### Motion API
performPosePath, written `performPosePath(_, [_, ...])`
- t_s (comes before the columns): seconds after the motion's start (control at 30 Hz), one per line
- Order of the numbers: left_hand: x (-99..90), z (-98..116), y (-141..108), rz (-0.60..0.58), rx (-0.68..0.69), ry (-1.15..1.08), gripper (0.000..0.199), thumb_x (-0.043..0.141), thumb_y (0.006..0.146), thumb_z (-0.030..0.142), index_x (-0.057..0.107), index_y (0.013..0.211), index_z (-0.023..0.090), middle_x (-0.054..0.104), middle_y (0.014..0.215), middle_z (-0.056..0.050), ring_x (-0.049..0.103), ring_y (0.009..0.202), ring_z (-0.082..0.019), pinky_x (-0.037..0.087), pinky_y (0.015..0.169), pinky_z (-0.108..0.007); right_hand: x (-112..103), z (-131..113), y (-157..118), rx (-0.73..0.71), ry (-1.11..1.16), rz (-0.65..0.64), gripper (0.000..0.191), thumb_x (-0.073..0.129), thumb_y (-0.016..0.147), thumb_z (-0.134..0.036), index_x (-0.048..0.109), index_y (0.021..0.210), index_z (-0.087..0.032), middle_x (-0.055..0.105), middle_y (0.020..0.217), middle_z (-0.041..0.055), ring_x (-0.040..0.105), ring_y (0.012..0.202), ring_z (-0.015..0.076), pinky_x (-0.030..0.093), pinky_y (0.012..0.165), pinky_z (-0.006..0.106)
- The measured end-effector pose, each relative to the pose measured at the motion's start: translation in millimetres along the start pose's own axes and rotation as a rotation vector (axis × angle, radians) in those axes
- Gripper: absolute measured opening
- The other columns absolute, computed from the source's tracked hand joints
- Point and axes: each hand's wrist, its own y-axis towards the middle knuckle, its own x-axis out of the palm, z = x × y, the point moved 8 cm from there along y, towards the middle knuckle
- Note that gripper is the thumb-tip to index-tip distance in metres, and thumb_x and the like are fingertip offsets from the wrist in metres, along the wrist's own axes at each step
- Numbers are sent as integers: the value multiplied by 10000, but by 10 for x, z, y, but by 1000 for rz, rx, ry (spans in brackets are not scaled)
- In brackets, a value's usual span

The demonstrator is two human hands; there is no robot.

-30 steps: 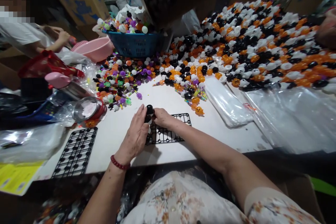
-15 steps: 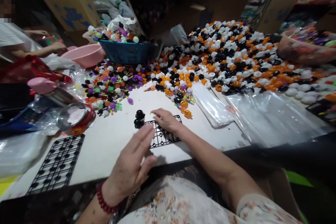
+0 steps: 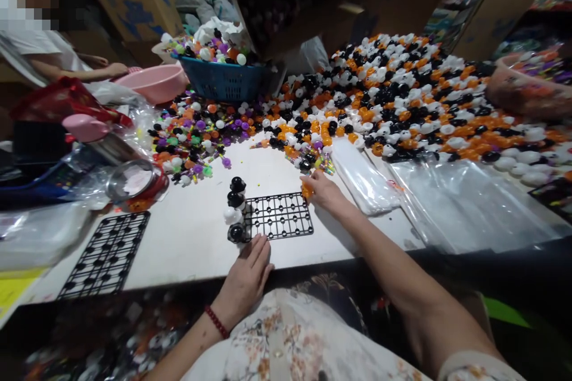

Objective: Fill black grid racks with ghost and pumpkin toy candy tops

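Beside black grid [image 3: 279, 215], right grip [image 3: 325, 192] pinched on orange figure [image 3: 306, 189], left grip [image 3: 245, 277] flat, empty, paper [image 3: 137, 181] illegible

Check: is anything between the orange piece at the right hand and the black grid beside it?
Nothing visible is: the right hand holds the orange piece beside the black grid, near its right end.

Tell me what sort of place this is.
Probably a small workshop or packing room: a heap of orange, black and white figures, clear plastic bags and a black grid lie on a white table.
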Motion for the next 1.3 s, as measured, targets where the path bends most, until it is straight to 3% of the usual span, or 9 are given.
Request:
performPosePath(0.13, [-186,-81,-81,110,-99,-40,292,524,945,161,575,1232,172,670,1192,-132,608,1151,-256,536,981,-450,12,-22,211,-84,-85,-23,391,620,776,-87,693,1136,-219,602,1102,107,573,905,215,456,745,292])
performPosePath(0.23, [-283,-289,-206,177,-306,-78,100,518,941,181,617,944,194,678,929,-84,621,923,-223,536,849,-406,-23,-23,246,-114,-34,12,298,626,800,-126,673,1083,-206,598,1098,114,571,957,243,470,788,335])
performPosePath(0.3, [-314,-448,-281,221,-457,-117,97,498,930,185,594,932,202,652,922,-78,602,911,-220,523,831,-392,-85,-106,179,-121,53,85,273,601,853,-202,619,1125,-191,589,1131,124,581,971,245,483,806,359])
performPosePath(0.37, [-306,-577,-305,239,-562,-157,109,503,900,182,576,979,200,631,958,-77,588,936,-224,511,837,-383,-78,-243,45,-79,244,116,283,564,900,-285,548,1162,-179,622,1043,109,613,879,224,502,766,365])
performPosePath(0.47, [-220,-721,-250,187,-649,-198,70,544,884,229,574,940,200,612,927,-62,578,902,-222,488,803,-363,228,-568,-227,36,741,-28,307,552,914,-402,472,1134,-203,664,882,43,642,726,187,528,671,341])
performPosePath(0.6, [-96,-819,-145,110,-668,-227,122,549,918,304,613,895,202,615,881,-43,577,830,-203,444,730,-331,669,-1030,-519,79,1165,-110,368,686,803,-403,513,1071,-220,687,1002,40,674,845,176,554,777,343])
performPosePath(0.73, [-47,-826,-98,83,-644,-212,138,551,917,285,634,857,192,617,830,-41,573,800,-200,410,707,-325,826,-1165,-570,77,1004,-75,248,667,793,-359,591,960,-192,670,848,23,630,734,165,519,713,317])
performPosePath(1.1, [-46,-779,-91,78,-653,-156,186,508,951,311,611,858,188,619,839,-49,559,844,-217,382,766,-351,725,-1174,-540,48,822,-83,126,599,802,-303,597,873,-199,596,703,-21,530,628,144,426,609,269])
performPosePath(1.3, [-20,-799,-111,74,-653,-133,225,509,955,351,604,828,191,606,807,-46,555,825,-216,381,760,-345,906,-1142,-535,78,933,-149,158,613,823,-326,631,910,-195,692,818,16,632,744,176,504,697,297])
